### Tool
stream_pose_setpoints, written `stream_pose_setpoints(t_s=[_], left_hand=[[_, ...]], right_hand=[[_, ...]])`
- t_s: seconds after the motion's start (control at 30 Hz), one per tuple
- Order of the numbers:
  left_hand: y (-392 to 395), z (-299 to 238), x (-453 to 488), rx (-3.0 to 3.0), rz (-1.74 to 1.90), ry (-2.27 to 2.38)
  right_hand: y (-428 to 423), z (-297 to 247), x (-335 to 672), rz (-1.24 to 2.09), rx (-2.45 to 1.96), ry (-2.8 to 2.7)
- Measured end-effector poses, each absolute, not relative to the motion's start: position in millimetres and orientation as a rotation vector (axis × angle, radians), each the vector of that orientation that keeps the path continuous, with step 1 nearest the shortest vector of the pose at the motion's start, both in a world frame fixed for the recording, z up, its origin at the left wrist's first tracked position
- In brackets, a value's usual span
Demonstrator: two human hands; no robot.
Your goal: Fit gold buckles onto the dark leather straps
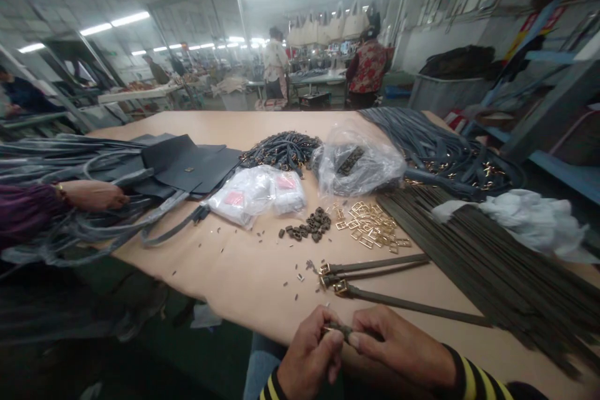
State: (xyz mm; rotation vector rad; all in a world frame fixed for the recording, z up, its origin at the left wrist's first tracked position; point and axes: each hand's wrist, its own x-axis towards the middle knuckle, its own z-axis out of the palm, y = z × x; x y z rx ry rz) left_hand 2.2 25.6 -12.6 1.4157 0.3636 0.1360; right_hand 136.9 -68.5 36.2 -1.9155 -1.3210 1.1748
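Observation:
At the table's near edge, my left hand (313, 347) pinches one end of a dark olive strap (345, 329). My right hand (391, 340) grips the same strap from the other side. A gold glint of metal shows between the fingers; most of the strap is hidden by them. Just beyond my hands lie a few olive straps (412, 307) with gold buckles (341, 288) at their left ends. Farther back are a heap of small olive loops (314, 225) and a spread pile of gold rectangular buckles (372, 225).
Long olive strips (478, 262) cover the right side, with crumpled white plastic (534, 219) on them. Plastic bags (360, 162) and dark straps (281, 149) stand behind. A co-worker's hand (94, 194) rests by dark leather pieces (187, 165) at left. Small bits dot the table (244, 275).

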Motion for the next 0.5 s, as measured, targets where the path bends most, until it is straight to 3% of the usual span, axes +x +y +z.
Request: stream_pose_setpoints(t_s=[0.33, 0.5], left_hand=[[48.2, -24.3, 9.5, 1.861, 0.037, 0.249], [56.3, -20.8, 19.9, 1.766, -0.014, 0.164]], right_hand=[[-62.9, 35.9, 146.7, 1.060, -2.071, -1.493], [-59.9, 28.3, 151.1, 1.033, -1.844, -1.353]])
